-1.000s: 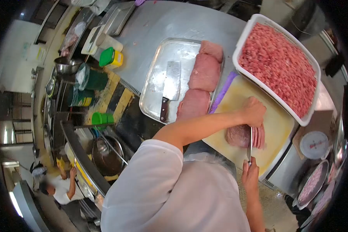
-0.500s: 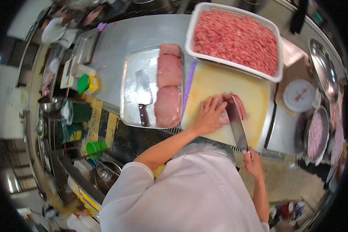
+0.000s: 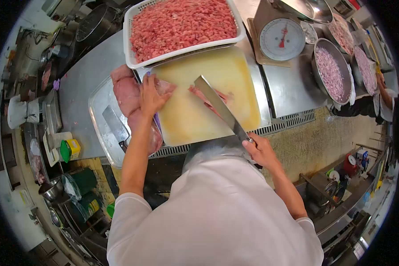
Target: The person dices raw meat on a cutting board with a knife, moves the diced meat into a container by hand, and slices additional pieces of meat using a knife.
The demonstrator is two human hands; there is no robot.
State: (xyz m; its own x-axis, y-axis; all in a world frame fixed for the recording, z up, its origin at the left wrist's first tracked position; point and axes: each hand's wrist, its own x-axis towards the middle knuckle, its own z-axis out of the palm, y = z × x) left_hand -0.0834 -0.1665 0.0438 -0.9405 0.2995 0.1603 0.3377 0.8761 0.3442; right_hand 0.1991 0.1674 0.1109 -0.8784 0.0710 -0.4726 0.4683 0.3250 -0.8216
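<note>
My right hand (image 3: 259,151) grips the handle of a large knife (image 3: 224,108), whose broad blade slants over the yellowed cutting board (image 3: 195,124). Thin strips of meat (image 3: 204,98) lie beside and partly under the blade. At the board's left edge, my left hand (image 3: 152,97) is closed over a piece of meat (image 3: 165,87), partly hidden by the fingers. Directly left of that hand, large pieces of meat (image 3: 125,95) rest on a metal tray (image 3: 95,108). A cleaver (image 3: 115,125) lies on the same tray, its handle partly covered by my forearm.
A white basket (image 3: 127,40) heaped with minced meat stands behind the board. To the right are a dial scale (image 3: 281,40) and a metal bowl (image 3: 321,84) of pinkish chopped food. Another person's arm (image 3: 385,93) shows at far right. A purple strip (image 3: 157,119) borders the board.
My left hand has moved left with the piece of meat, from under the knife to the board's edge. Strips stay by the blade. My view has shifted to the right.
</note>
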